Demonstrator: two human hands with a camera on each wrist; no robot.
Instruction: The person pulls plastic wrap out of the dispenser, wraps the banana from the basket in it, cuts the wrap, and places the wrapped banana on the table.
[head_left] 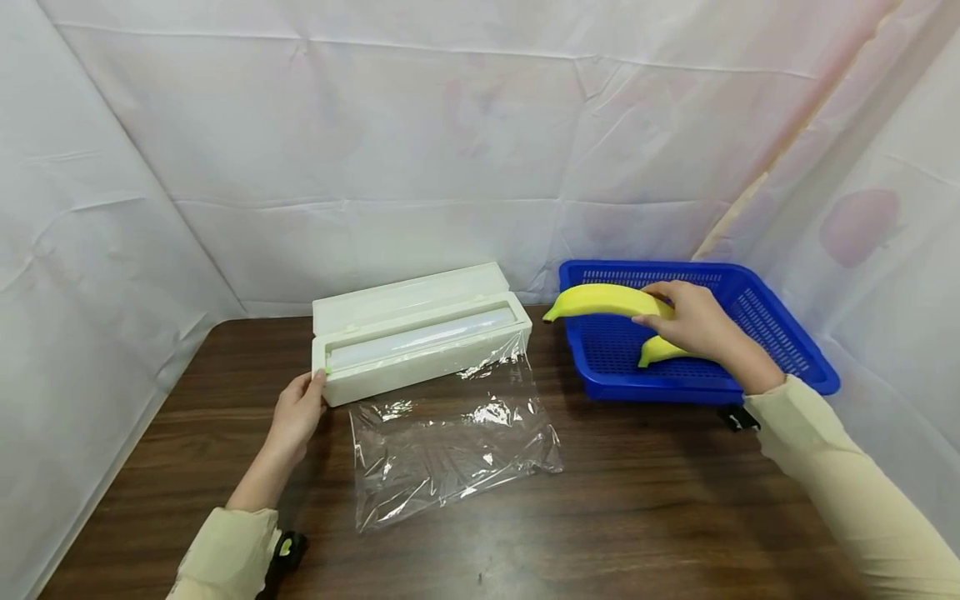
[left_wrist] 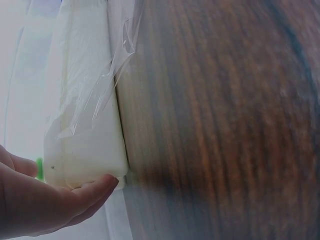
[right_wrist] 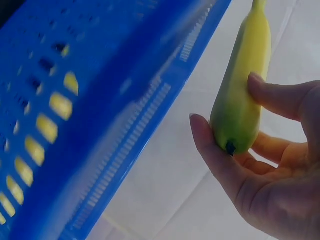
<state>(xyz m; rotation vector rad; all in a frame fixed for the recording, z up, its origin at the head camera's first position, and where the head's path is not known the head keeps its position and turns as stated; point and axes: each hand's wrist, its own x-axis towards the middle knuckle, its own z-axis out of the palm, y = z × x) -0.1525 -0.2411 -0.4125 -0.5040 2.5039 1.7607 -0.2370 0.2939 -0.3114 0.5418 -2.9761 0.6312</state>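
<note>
My right hand (head_left: 693, 321) grips a yellow banana (head_left: 603, 298) near one end, above the blue basket. In the right wrist view the thumb and fingers pinch the greenish, dark-tipped end of the banana (right_wrist: 240, 95). A second banana (head_left: 663, 352) lies inside the basket, partly hidden by the hand and wrist. At the left end of a white cling film box (head_left: 427, 371), my left hand (head_left: 296, 410) holds the corner, thumb by a small green piece (left_wrist: 39, 169) and fingers against the end. Clear cling film (head_left: 457, 450) drapes from the box's roll (head_left: 420, 337) onto the table.
The blue basket (head_left: 592, 387) stands at the back right of the dark wooden table (head_left: 480, 550). The box's lid (head_left: 408, 296) is raised toward the back. White cloth (head_left: 450, 150) hangs behind and along both sides.
</note>
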